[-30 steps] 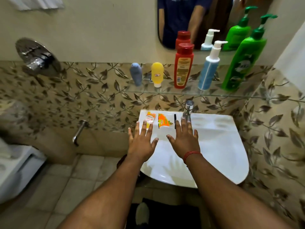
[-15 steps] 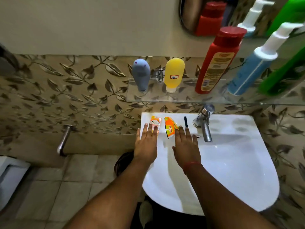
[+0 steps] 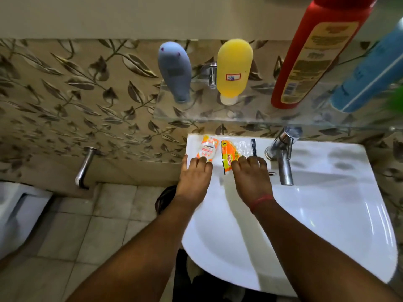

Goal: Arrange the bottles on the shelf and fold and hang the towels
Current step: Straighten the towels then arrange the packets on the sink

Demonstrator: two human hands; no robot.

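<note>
A white sink (image 3: 316,214) spreads under both forearms. Above the hands, a glass shelf (image 3: 239,115) carries the bottles in a row: a red bottle (image 3: 314,59) and a blue bottle (image 3: 370,77) up and to the right of the right hand, a yellow bottle (image 3: 233,68) straight above it, a grey bottle (image 3: 174,70) above the left hand. A tap (image 3: 282,155) stands just right of the right hand (image 3: 253,179), whose bent fingers press on an orange packet (image 3: 229,154). The left hand (image 3: 194,179) rests its bent fingertips on a white-orange sachet (image 3: 207,149); whether either hand pinches its packet I cannot tell.
</note>
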